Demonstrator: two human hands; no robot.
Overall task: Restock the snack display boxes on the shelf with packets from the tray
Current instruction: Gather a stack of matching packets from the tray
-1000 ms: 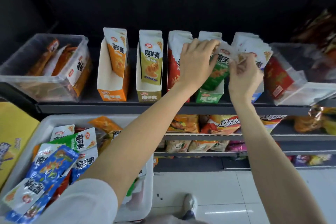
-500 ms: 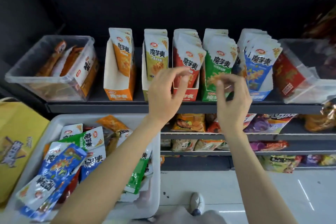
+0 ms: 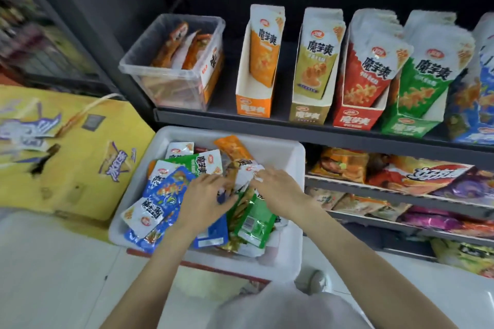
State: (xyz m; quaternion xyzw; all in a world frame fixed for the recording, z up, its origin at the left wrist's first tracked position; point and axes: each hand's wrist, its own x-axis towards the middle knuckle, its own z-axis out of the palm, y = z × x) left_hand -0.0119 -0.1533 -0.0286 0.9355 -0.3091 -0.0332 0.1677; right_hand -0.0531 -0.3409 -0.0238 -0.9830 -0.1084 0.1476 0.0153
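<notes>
The white tray (image 3: pixel 290 151) stands below the shelf, heaped with blue, green, orange and white snack packets (image 3: pixel 165 189). Both my hands are down in it. My left hand (image 3: pixel 205 199) lies spread over the blue and green packets. My right hand (image 3: pixel 278 191) has its fingertips on a white packet (image 3: pixel 247 173); whether it grips it is unclear. On the shelf above stand the display boxes: orange (image 3: pixel 254 105) with few packets, olive (image 3: pixel 307 115), red (image 3: pixel 355 120) and green (image 3: pixel 409 128) packed full, and blue (image 3: pixel 475 133) cut off at the right edge.
A clear plastic bin (image 3: pixel 171 69) of orange packets sits left of the boxes on the dark shelf (image 3: pixel 267 128). A yellow carton (image 3: pixel 66 147) lies left of the tray. Lower shelves (image 3: pixel 401 197) at right hold bags of snacks. White floor lies below.
Both hands have come away from the green and blue display boxes and dropped into the tray. My view has swung down and to the left.
</notes>
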